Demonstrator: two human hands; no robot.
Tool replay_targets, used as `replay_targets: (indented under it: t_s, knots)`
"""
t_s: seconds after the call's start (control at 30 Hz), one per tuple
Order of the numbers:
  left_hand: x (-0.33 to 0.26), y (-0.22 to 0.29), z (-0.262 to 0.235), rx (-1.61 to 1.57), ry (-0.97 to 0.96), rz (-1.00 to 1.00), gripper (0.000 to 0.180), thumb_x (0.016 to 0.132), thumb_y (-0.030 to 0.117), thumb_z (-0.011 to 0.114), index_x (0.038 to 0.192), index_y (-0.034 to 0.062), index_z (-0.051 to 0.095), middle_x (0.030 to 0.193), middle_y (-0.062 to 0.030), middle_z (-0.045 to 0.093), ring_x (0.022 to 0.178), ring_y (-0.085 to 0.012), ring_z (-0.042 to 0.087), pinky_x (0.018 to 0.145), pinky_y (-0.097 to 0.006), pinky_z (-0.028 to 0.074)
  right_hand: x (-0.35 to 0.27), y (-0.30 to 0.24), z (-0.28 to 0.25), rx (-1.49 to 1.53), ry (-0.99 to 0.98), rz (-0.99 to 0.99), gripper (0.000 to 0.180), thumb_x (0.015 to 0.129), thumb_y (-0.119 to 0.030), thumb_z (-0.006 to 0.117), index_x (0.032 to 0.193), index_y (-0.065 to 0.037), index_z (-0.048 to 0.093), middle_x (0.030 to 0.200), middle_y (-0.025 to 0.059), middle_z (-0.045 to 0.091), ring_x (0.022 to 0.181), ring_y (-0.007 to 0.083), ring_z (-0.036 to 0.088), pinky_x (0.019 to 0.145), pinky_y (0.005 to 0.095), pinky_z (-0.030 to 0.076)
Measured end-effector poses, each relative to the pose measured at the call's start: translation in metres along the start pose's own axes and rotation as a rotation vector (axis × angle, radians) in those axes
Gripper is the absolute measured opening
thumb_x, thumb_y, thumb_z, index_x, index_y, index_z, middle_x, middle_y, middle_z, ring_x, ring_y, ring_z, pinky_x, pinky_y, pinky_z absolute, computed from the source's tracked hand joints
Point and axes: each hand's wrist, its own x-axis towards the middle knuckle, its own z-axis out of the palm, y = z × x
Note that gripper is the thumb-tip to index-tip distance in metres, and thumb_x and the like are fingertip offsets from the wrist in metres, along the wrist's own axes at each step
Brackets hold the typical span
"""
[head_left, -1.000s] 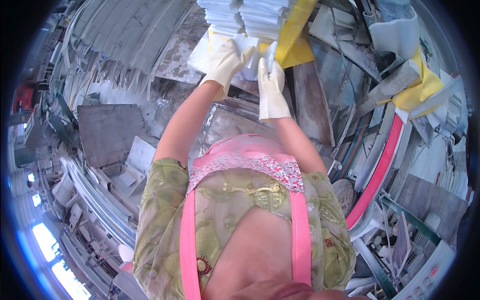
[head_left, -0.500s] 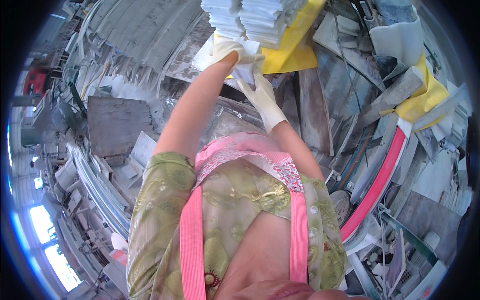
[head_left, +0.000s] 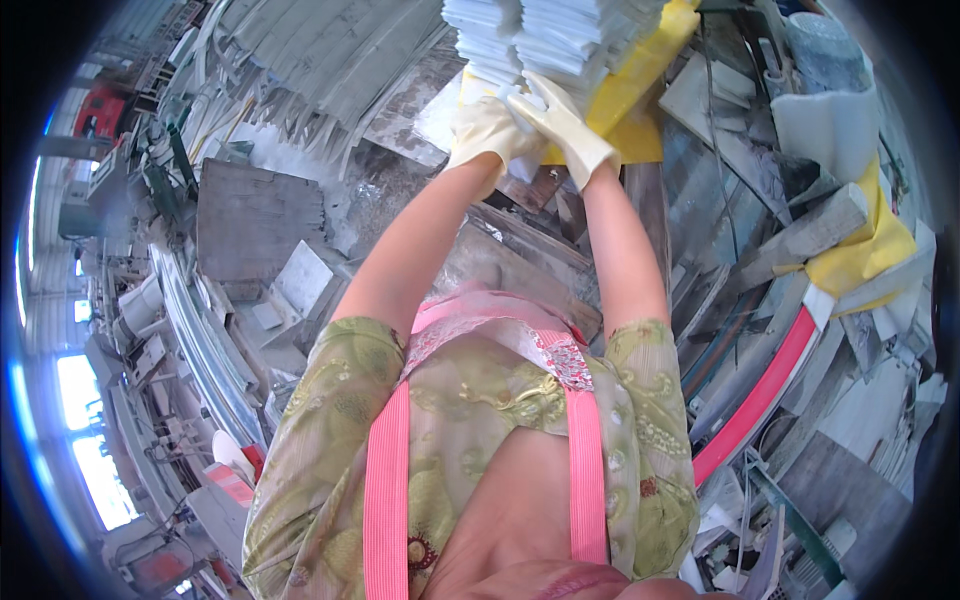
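Both my hands wear cream gloves and meet in front of tall stacks of thin white slabs [head_left: 562, 35]. My left hand [head_left: 480, 135] is closed, its fingers curled around a small white slab [head_left: 522, 168] that shows mostly below the gloves. Beside it, my right hand [head_left: 562, 125] lies slanted over the same spot with fingers stretched and apart, pointing up and left. The gloves hide most of the slab, and whether it is one piece or several I cannot tell. A flat white piece [head_left: 437, 118] lies left of my left hand.
Yellow sheeting [head_left: 630, 95] runs under and beside the stacks. Long grey strips [head_left: 320, 60] are piled at the far left. A grey board [head_left: 255, 220] leans nearer on the left. At right are a wooden beam [head_left: 800, 235], stone offcuts and a curved pink-red strip [head_left: 765, 385].
My right hand has moved up from the slab's lower side and now lies close against my left hand. The white slab is more covered by the gloves. The whole view has shifted slightly.
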Motion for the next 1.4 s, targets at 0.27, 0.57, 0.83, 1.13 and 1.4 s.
replay_targets:
  t_s: [0.27,0.57,0.83,1.13,1.4]
  knots:
    - [-0.023,-0.017,0.004,-0.25,-0.025,-0.064,0.07,0.072,0.057,0.076,0.12,0.0064,0.071,0.106,-0.0161,0.075,0.101,-0.0254,0.072,0.087,-0.039,0.057,0.038,0.044,-0.014,0.134,-0.364,0.202,0.035,0.1,-0.023,0.063,0.126,0.002,0.066,0.121,0.0158,0.071,0.107,0.0232,0.067,0.094,0.0373,0.054]
    - [-0.014,-0.003,0.01,-0.284,-0.068,-0.131,0.068,0.071,0.057,0.077,0.117,0.0072,0.073,0.104,-0.0159,0.075,0.102,-0.0264,0.072,0.087,-0.039,0.056,0.039,0.046,-0.03,0.151,-0.455,0.18,0.036,0.1,-0.017,0.063,0.129,0.005,0.064,0.121,0.0116,0.07,0.107,0.0189,0.065,0.094,0.0337,0.052]
    - [-0.008,-0.001,0.001,-0.304,-0.088,-0.14,0.066,0.07,0.057,0.077,0.115,0.0078,0.074,0.103,-0.0157,0.075,0.102,-0.0272,0.072,0.088,-0.039,0.055,0.035,0.055,-0.016,0.173,-0.347,0.227,0.038,0.104,-0.025,0.06,0.129,0.004,0.065,0.123,0.014,0.07,0.111,0.0233,0.065,0.098,0.0372,0.051]
    - [0.015,-0.034,-0.013,-0.282,-0.204,0.048,0.065,0.069,0.057,0.078,0.112,0.0085,0.076,0.101,-0.0155,0.076,0.103,-0.0282,0.071,0.089,-0.039,0.054,-0.047,-0.027,-0.016,0.439,0.047,0.374,0.053,0.112,-0.033,0.041,0.152,0.002,0.038,0.155,0.0194,0.043,0.144,0.0264,0.04,0.122,0.0395,0.029]
    - [0.009,-0.163,-0.01,-1.11,-0.369,0.065,0.081,0.068,0.063,0.08,0.118,-0.0001,0.07,0.111,-0.0149,0.072,0.103,-0.0268,0.068,0.087,-0.039,0.052,-0.056,-0.072,0.066,0.448,0.302,0.499,0.053,0.11,-0.027,0.046,0.152,0.004,0.036,0.156,0.0234,0.04,0.145,0.0292,0.042,0.122,0.041,0.033]
